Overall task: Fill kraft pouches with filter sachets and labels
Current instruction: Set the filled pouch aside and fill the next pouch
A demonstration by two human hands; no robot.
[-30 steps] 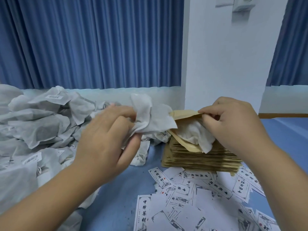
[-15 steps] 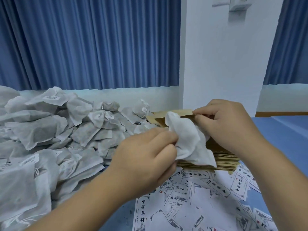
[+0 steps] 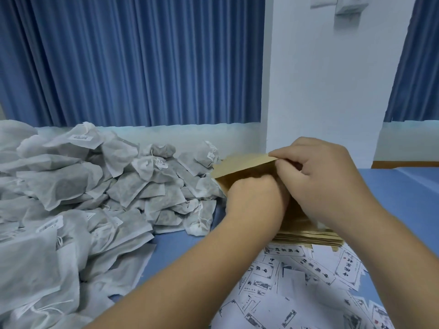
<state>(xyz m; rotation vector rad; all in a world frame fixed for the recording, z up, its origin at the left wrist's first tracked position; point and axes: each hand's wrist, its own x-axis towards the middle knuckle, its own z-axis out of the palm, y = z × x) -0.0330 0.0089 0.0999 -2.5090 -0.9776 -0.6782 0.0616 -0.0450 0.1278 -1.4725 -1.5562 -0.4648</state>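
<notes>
Two hands meet at the open kraft pouch [image 3: 244, 163], which lies on top of the stack of pouches [image 3: 308, 238]. The right hand [image 3: 327, 184] pinches the pouch's upper lip and holds it raised. The left hand [image 3: 255, 198] is sunk into the mouth, fingers hidden, so its grip cannot be told. Left of the stack lies a heap of filter sachets [image 3: 95, 193]; just in front of the stack, printed labels [image 3: 297, 269] lie scattered.

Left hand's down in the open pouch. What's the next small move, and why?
Probably draw the left hand out of the kraft pouch, right hand holding its lip open: that hand is buried inside, and the loose labels in front look like the next pickup.
</notes>
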